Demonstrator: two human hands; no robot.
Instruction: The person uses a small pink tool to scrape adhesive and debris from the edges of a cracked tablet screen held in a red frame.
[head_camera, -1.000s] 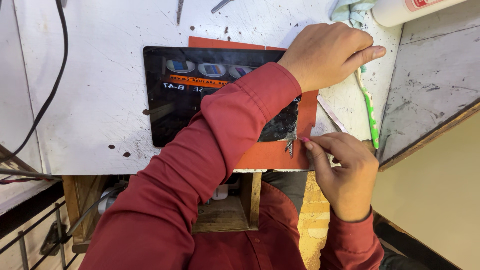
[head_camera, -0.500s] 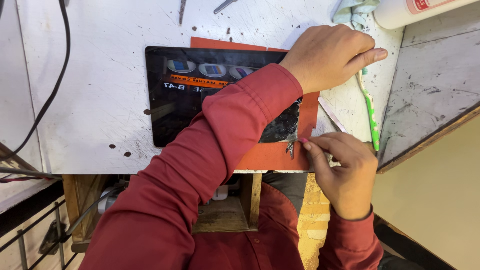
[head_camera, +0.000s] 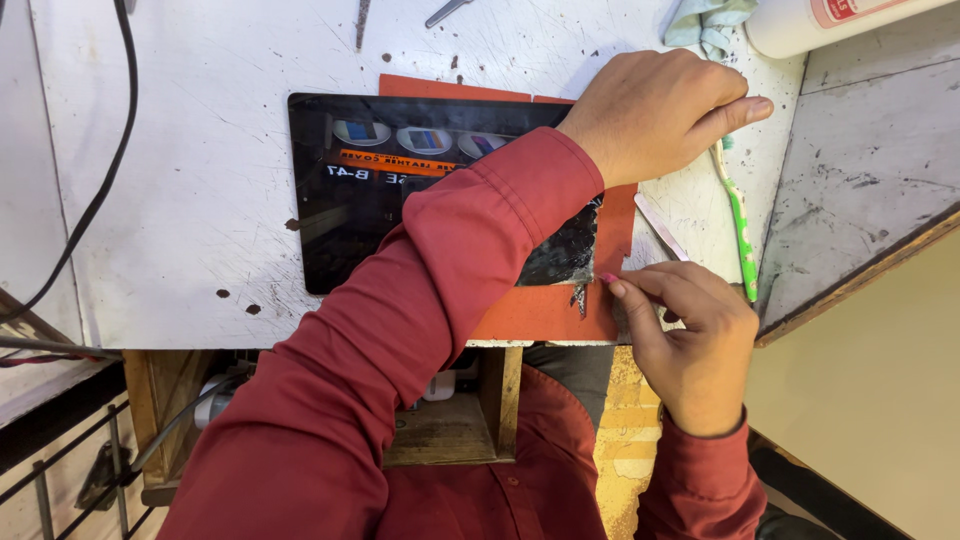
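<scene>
My right hand (head_camera: 690, 340) is nearest me, fingers pinched together at the cracked lower right corner of the black tablet (head_camera: 400, 200), the fingertips (head_camera: 612, 287) touching the broken glass edge; I cannot tell whether they grip a sliver or a thin tool. The tablet lies flat on an orange mat (head_camera: 540, 315) on the white desk (head_camera: 180, 200). My left hand (head_camera: 655, 110) reaches across it, arm over the screen, loosely curled and pressing down at the tablet's far right corner to steady it. I judge I am working the shattered corner loose (slow, fiddly work). The next move calls for a gentle, shallow lift along that edge. Beyond lie a green toothbrush (head_camera: 738, 225), a cloth (head_camera: 705, 20) and a white bottle (head_camera: 830, 25).
</scene>
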